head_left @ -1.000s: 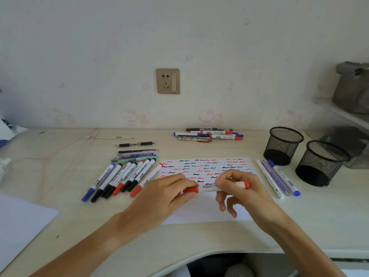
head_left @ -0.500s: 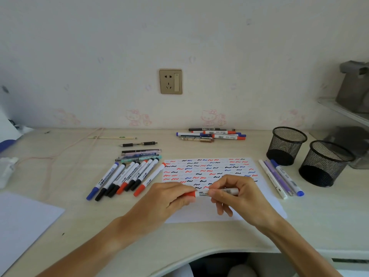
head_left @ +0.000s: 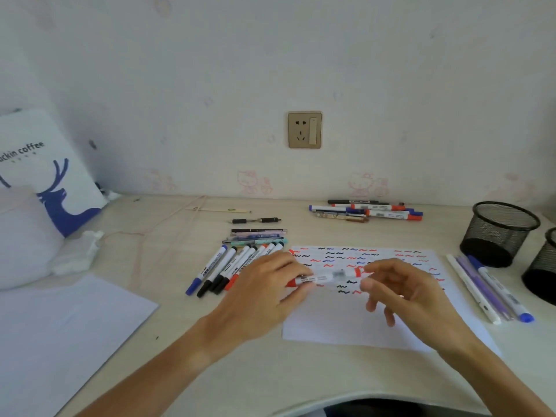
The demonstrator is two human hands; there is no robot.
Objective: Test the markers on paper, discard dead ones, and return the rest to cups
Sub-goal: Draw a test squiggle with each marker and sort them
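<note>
While the red marker (head_left: 326, 278) is pinched at its end by the left hand (head_left: 264, 291) above the test paper (head_left: 361, 326), the right hand (head_left: 403, 291) is held loosely spread beside the cap end. Placement is judged next: row or cups (head_left: 499, 233).

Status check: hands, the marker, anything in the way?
Left hand grips red marker over test paper. Right hand loose at its capped end, contact blurred. Mesh cups unobstructed.
</note>
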